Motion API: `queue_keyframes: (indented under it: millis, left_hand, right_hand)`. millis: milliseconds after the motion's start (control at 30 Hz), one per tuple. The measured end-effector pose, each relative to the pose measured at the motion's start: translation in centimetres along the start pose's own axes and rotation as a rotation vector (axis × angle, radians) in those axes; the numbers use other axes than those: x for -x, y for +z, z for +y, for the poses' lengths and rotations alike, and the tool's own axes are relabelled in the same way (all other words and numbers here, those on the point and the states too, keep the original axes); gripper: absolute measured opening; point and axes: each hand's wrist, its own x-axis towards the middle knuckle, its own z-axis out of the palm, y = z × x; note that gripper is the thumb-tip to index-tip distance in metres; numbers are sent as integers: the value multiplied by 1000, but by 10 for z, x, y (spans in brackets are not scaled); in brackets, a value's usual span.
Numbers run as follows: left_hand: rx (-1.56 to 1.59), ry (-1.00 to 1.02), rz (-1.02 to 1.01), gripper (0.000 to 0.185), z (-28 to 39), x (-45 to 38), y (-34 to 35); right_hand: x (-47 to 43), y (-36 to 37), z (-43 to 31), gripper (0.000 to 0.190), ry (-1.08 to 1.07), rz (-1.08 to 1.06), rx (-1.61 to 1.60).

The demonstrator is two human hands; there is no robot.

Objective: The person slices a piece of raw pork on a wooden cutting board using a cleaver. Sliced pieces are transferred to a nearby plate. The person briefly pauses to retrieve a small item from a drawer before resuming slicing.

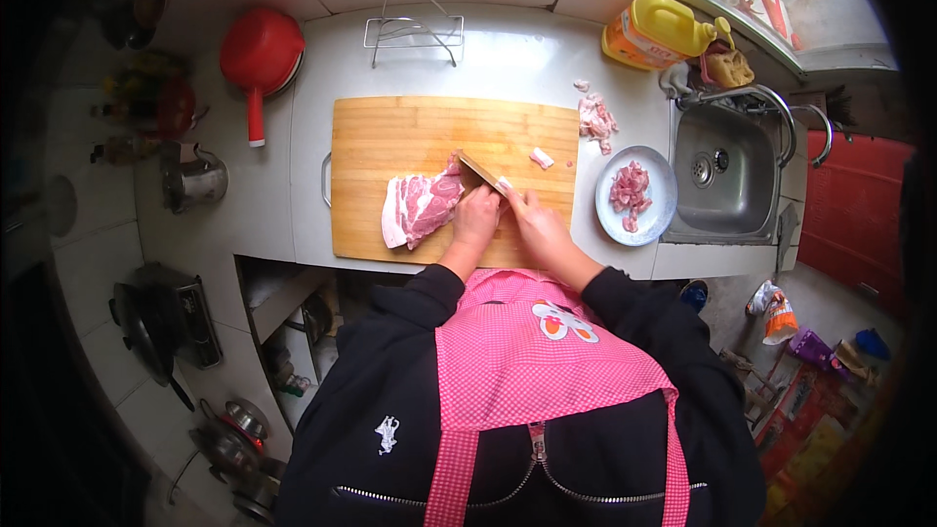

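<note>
A wooden cutting board (395, 128) lies on the white counter before me. My right hand (538, 227) is closed round the handle end of a kitchen knife (479, 170), whose blade slants up and left across the board. Close beside the blade is my left hand (477, 218), its fingers bent; whether it holds a piece of meat is hidden. Left of the blade lies a slab of raw pork (421, 206) with a white fat edge. A small piece of fatty pork (542, 158) rests at the board's right. Cut meat (630, 189) sits on a pale plate (606, 223).
Fatty trimmings (596, 119) lie on the counter beyond the board's right edge. A wire rack (413, 29) and a yellow oil jug (655, 33) stand at the back. On the left are a red pan (260, 51) and a metal kettle (194, 174). The steel sink (725, 197) is right.
</note>
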Motion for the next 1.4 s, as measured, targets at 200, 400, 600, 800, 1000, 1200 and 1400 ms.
queue_keyframes:
  millis: [200,400,600,800,1000,1200,1400]
  left_hand:
    - [119,-11,7,15,7,-3,-5]
    - [39,-59,30,11,-2,1,0]
    - [61,-2,27,13,4,2,0]
    - [-32,6,14,12,1,4,1]
    - [118,-23,33,11,5,-1,-6]
    - [-58,43,-24,13,7,6,3]
    - [133,55,66,25,11,15,-15]
  right_hand:
    - [40,4,22,45,60,-50,23]
    - [-26,7,-6,40,-96,125,-5]
    - [29,15,24,42,76,-68,48]
    - [-16,11,-2,39,-72,133,-23]
    - [50,-3,28,32,113,-85,81]
    - [2,2,0,34,2,62,-63]
    - [20,5,39,52,168,68,-135]
